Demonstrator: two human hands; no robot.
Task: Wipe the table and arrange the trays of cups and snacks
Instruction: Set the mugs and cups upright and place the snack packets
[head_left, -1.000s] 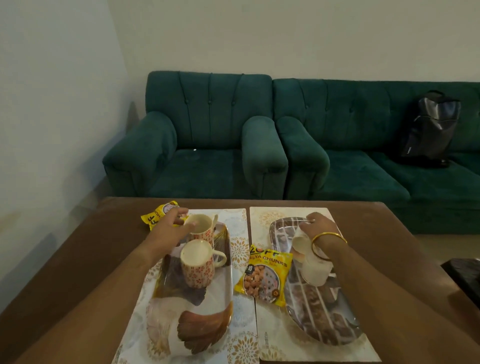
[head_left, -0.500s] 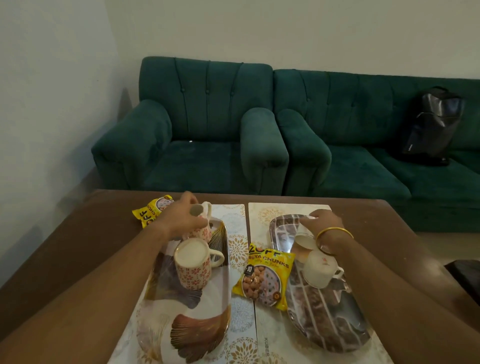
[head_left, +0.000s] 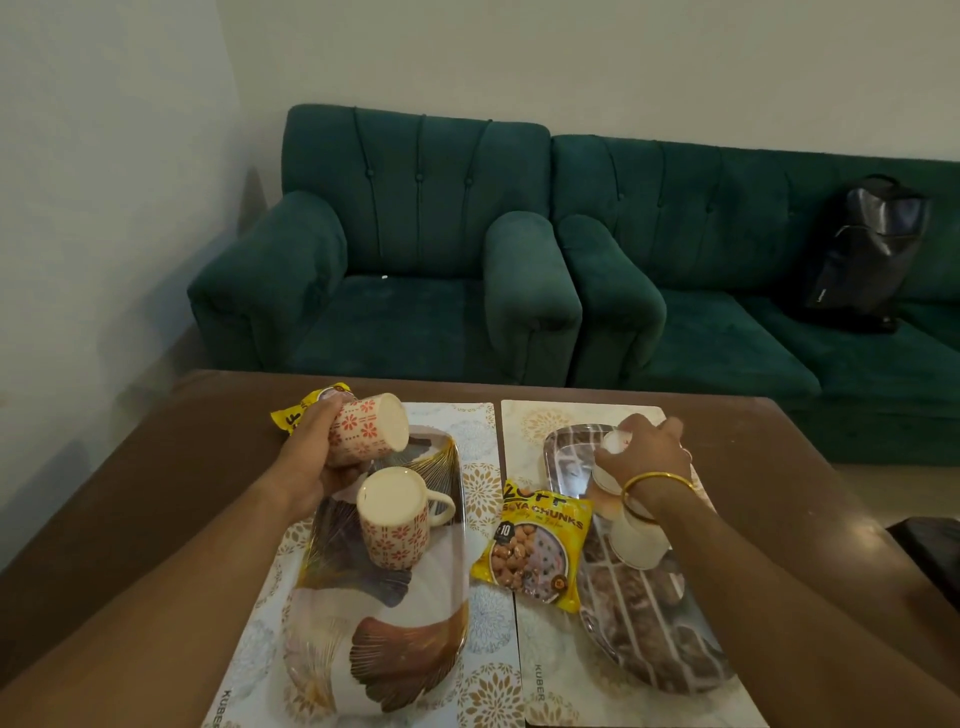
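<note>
My left hand (head_left: 311, 457) grips a red-patterned mug (head_left: 371, 434), lifted and tipped on its side above the far end of the leaf-print tray (head_left: 395, 654). A second patterned mug (head_left: 397, 519) stands upside down on that tray. My right hand (head_left: 644, 452) is closed on a white cup (head_left: 613, 444) over the far end of the brown patterned tray (head_left: 670, 639). Another white cup (head_left: 636, 540) sits on that tray under my wrist. A yellow soya chunks packet (head_left: 535, 545) lies between the trays. A second yellow packet (head_left: 306, 408) peeks out behind my left hand.
Both trays rest on white floral placemats (head_left: 488, 670) on a brown wooden table (head_left: 171, 493). A green armchair (head_left: 395, 260) and green sofa (head_left: 727, 270) stand beyond the table's far edge. A black bag (head_left: 872, 244) sits on the sofa.
My left hand has lifted the far patterned mug off the tray and tipped it sideways. My right hand has shifted onto the far white cup.
</note>
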